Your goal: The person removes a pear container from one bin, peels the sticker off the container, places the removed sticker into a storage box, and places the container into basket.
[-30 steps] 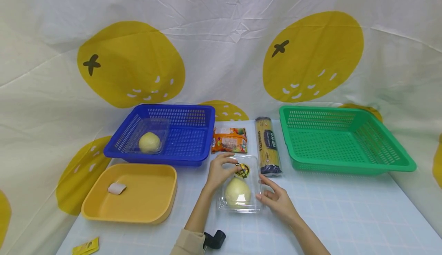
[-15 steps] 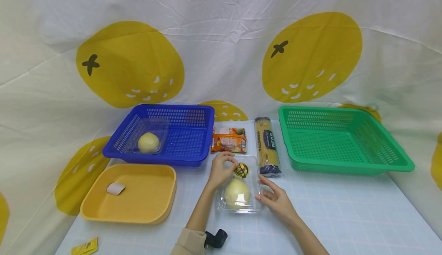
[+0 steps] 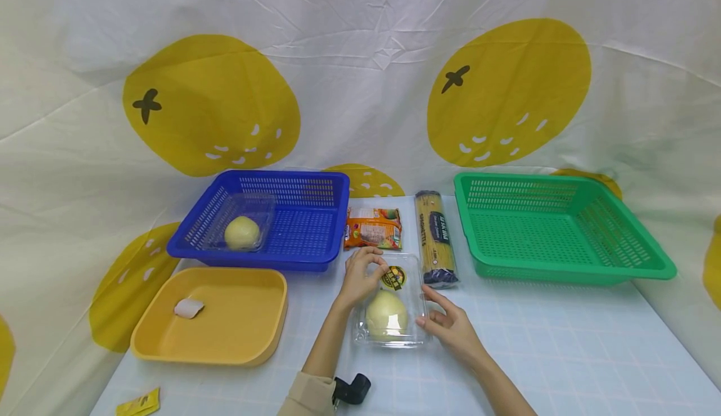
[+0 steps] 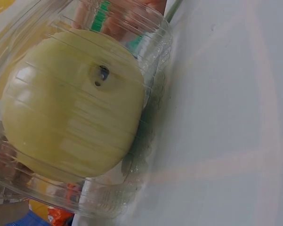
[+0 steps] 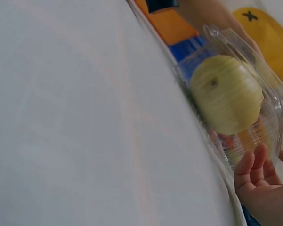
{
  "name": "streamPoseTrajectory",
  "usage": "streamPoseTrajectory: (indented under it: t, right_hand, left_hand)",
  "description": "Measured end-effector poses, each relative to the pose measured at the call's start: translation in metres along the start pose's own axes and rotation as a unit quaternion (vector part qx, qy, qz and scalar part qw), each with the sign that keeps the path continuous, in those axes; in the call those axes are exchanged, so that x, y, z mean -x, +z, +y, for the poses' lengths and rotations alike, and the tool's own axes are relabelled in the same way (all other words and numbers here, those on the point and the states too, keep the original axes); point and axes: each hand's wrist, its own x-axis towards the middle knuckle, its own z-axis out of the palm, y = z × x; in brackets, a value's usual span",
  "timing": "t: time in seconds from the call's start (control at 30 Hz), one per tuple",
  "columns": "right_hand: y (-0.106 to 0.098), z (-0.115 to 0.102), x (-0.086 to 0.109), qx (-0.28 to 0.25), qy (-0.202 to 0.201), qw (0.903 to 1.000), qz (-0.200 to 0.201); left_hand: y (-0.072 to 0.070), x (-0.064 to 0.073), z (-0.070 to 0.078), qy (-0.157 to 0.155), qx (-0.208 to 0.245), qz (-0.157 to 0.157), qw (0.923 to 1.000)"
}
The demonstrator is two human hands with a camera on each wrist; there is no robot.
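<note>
On the table in front of me, a clear plastic clamshell box (image 3: 415, 334) lies with a round, pale yellow-green fruit (image 3: 386, 314) inside. The fruit's small dark hollow shows in the left wrist view. A round dark-and-yellow sticker (image 3: 397, 278) is on the lid. My left hand (image 3: 362, 278) reaches over the lid's left side, its thumb and index finger pinching the sticker's left edge. My right hand (image 3: 452, 327) holds the box's right side between spread thumb and index finger. In the right wrist view its other fingers (image 5: 258, 165) curl by the box wall.
A blue basket (image 3: 332, 259) holds a similar boxed fruit (image 3: 242, 233). The yellow tray (image 3: 236, 316) contains a curled whitish scrap (image 3: 188, 307). Behind the box lie an orange snack packet (image 3: 373, 229) and spaghetti (image 3: 436, 238). A green basket (image 3: 563, 272) stands right; a yellow sachet (image 3: 138, 402) lies front left.
My left fingers, spread over the sticker a second ago, have drawn in and now pinch its left edge. The box and my right hand have stayed in place.
</note>
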Motion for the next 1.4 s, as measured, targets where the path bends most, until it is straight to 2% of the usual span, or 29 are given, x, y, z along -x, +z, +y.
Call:
streamPoseTrajectory:
  t: [0.3, 0.57, 0.97, 1.4]
  right_hand:
    - [-0.0003, 0.0018, -0.0001, -0.001, -0.005, 1.0, -0.002]
    - [0.0002, 0.0015, 0.0002, -0.002, 0.003, 1.0, 0.0]
    - [-0.0004, 0.004, 0.0001, -0.003, -0.017, 0.9998, -0.006]
    - [-0.0006, 0.0037, -0.0001, -0.005, -0.027, 0.9996, -0.008]
  left_hand:
    - [-0.0031, 0.0009, -0.0014, 0.012, 0.018, -0.017, 0.9996]
    - [-0.0055, 0.0008, -0.0004, 0.001, 0.039, -0.031, 0.9987]
    - [-0.0055, 0.001, -0.0022, -0.001, 0.043, -0.044, 0.9981]
    - [-0.0057, 0.0018, -0.0037, -0.005, 0.067, -0.045, 0.9967]
